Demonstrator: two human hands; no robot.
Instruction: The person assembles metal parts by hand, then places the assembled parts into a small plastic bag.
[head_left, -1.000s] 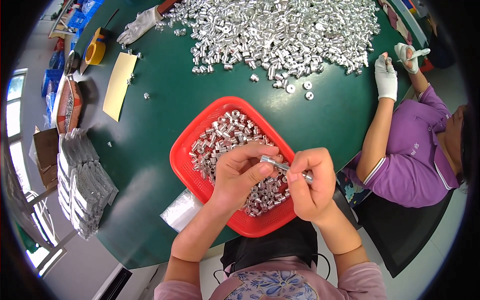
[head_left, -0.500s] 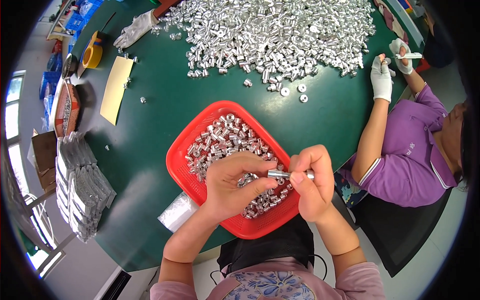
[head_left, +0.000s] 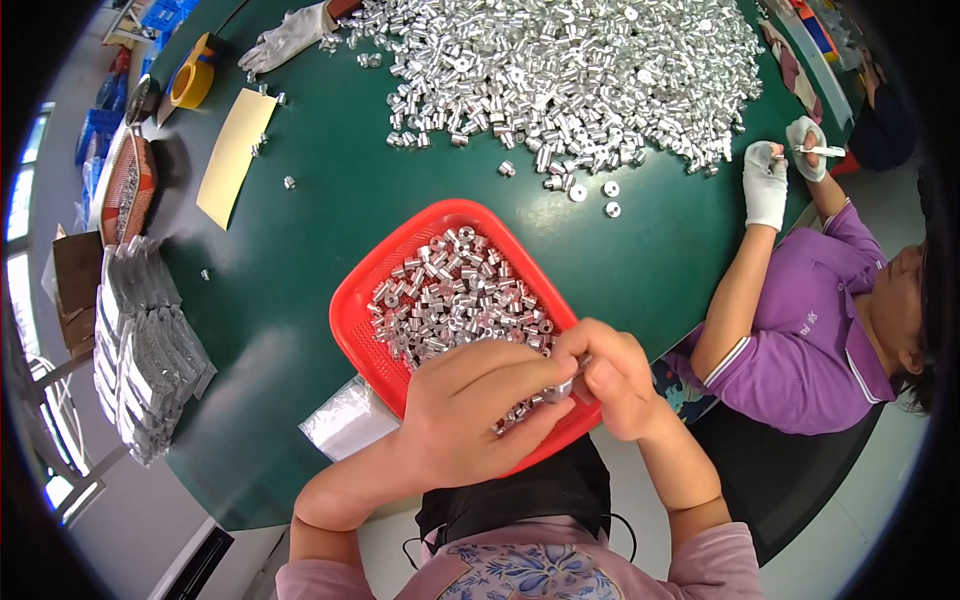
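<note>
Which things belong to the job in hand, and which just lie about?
Apparently in use:
partly hidden silvery metal part between left hand and right hand
red plastic basket of silvery metal cylinders
heap of similar cylinders beyond

Apparently lying about:
yellow tape roll
cream paper rectangle
pale fabric glove

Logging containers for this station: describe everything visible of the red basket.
The red basket looks plastic: rounded rectangle, smooth rim, perforated walls. It sits open side up and slantwise on the green table, near end apparently past the table's edge. Small silvery metal pieces cover much of its floor. The left hand and right hand hide part of its near right side; whether they touch it is unclear.
</note>
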